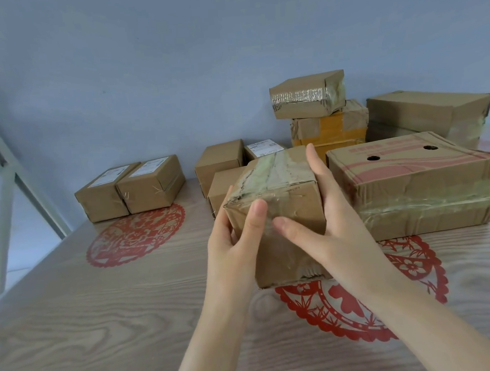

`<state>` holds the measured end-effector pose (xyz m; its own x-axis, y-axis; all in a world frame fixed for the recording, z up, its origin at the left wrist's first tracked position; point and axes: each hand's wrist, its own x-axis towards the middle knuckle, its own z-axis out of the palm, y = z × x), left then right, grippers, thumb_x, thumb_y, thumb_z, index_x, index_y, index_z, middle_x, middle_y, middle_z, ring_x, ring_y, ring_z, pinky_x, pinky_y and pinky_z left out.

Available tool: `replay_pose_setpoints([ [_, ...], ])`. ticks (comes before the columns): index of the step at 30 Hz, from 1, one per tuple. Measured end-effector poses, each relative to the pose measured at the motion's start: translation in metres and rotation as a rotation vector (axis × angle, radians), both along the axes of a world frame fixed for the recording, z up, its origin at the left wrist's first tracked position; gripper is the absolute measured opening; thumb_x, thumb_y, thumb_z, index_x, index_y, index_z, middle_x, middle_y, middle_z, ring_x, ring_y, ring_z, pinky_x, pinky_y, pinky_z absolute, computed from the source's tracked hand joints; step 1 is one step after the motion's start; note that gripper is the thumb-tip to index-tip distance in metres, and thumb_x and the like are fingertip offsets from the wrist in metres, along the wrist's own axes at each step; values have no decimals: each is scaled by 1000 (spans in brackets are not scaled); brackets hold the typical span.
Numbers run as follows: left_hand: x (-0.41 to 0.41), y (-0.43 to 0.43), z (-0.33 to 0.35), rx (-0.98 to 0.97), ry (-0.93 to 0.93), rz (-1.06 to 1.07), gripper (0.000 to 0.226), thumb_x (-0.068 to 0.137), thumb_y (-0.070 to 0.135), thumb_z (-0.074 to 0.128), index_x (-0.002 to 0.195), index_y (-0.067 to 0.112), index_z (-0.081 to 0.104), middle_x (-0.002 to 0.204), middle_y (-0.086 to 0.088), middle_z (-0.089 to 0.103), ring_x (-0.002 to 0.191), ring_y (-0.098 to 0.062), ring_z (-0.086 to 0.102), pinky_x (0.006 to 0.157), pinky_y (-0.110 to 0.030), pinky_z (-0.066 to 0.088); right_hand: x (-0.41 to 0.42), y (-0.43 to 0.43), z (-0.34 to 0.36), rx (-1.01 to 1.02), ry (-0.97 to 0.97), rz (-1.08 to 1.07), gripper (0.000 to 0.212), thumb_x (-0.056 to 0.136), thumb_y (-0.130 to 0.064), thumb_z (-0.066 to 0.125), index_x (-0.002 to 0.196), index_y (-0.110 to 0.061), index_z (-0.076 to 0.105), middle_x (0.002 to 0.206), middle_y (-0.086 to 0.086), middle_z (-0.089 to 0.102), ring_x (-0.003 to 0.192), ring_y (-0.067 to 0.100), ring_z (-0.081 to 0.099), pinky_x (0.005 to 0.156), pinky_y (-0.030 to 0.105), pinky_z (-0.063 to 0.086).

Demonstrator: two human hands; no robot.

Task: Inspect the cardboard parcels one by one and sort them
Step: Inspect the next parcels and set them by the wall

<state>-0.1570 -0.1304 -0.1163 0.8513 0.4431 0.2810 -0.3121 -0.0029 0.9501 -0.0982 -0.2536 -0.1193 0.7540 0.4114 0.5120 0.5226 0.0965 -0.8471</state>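
L hand (pixel 236 243) & R hand (pixel 325 209) both have a grip on one taped box (pixel 281 189), thumbs on its front, fingers round its sides. It's at mid counter (pixel 103 323). 2 labeled boxes (pixel 129 189) well left, big red-print box (pixel 410 181) just right.

**Where Everything Lay**

The held parcel (pixel 276 200) was at centre, between the left hand (pixel 233 243) and right hand (pixel 325 209). On the worktop (pixel 103 323), twin parcels (pixel 152 185) sat side by side far left. Small parcels (pixel 219 161) clustered behind centre. A large parcel (pixel 416 186) lay right, with a long parcel (pixel 428 114) behind it. Left of that, a top parcel (pixel 307 95) rested on a lower parcel (pixel 329 125).
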Motion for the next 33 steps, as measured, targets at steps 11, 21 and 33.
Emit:
replay_pose_setpoints([
  [11, 0, 4, -2, 55, -18, -24, 61, 78, 38, 69, 135, 19, 60, 113, 5, 76, 102, -9, 72, 75, -19, 58, 2, -2, 1, 75, 82, 25, 92, 86, -35, 66, 153, -48, 5, 135, -36, 47, 119, -20, 47, 88, -1, 41],
  [21, 1, 2, -4, -95, -23, 60, 61, 68, 41, 70, 125, 20, 64, 107, 1, 77, 99, -15, 74, 74, -20, 59, -4, 3, -2, 32, -44, 50, 85, 94, -22, 66, 151, -50, 8, 145, -37, 34, 134, -15, 35, 111, 24, 38],
  [33, -1, 7, -1, -180, -17, 21, 56, 72, 35, 69, 127, 23, 65, 112, 2, 76, 103, -17, 72, 85, -34, 54, -2, -2, 0, -72, -134, 145, 96, 87, -31, 66, 157, -38, 1, 162, -30, 5, 148, -8, 5, 124, 39, 20],
])
